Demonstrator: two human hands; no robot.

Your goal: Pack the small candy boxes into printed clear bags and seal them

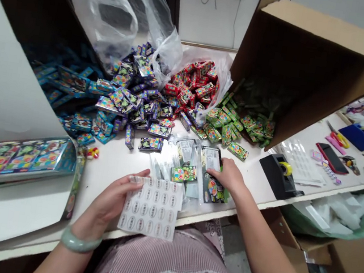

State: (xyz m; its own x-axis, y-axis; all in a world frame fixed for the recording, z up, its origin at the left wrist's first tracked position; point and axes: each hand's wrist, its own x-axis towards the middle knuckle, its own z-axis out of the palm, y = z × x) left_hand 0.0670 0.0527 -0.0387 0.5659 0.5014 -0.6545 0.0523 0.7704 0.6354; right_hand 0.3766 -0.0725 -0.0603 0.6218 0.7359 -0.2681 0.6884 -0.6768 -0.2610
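My left hand [116,195] is closed on a white sheet of oval stickers [151,207], pinched at its upper left corner in front of the table edge. My right hand [228,177] rests with thumb and fingers on a black printed packet [214,157] in a clear sleeve; whether it grips the packet or only presses it down I cannot tell. Between the hands, a small green box [184,174] lies on clear plastic bags [165,159]. Behind them are piles of small purple boxes [139,103], red boxes [196,84] and green boxes [225,120].
Blue boxes [74,80] spill from a dark container at left, behind an open white display carton [23,204]. A brown cardboard box [305,77] lies on its side at right. Nearby are a black tape dispenser [276,177], a red phone [331,158] and scissors [339,136].
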